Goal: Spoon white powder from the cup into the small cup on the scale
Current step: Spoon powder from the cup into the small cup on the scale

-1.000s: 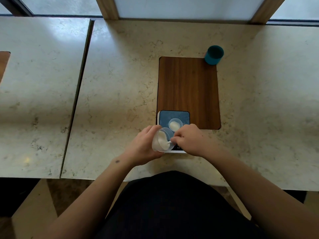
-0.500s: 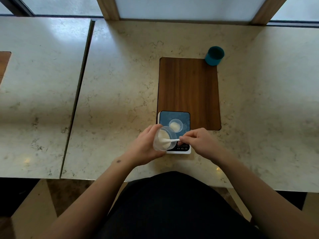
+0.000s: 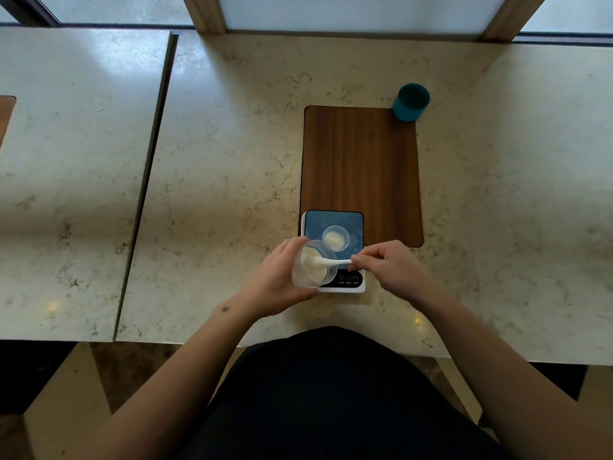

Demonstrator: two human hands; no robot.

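My left hand (image 3: 277, 282) grips a clear plastic cup (image 3: 311, 268), tilted to the right, with white powder inside. My right hand (image 3: 389, 268) pinches the handle of a white spoon (image 3: 335, 261), whose bowl is inside the tilted cup in the powder. Just behind them a small clear cup (image 3: 335, 238) with some white powder stands on the blue plate of a white scale (image 3: 351, 224). The tilted cup hides the scale's front left part.
The scale sits at the near left corner of a dark wooden inlay (image 3: 361, 167) in the marble table (image 3: 225, 180). A teal cup (image 3: 410, 101) stands at the inlay's far right corner. A seam (image 3: 146, 180) separates a second table to the left.
My right hand drew back to the right, uncovering the scale's front and the spoon handle. The spoon's bowl went deeper into the tilted cup. My left hand barely moved.
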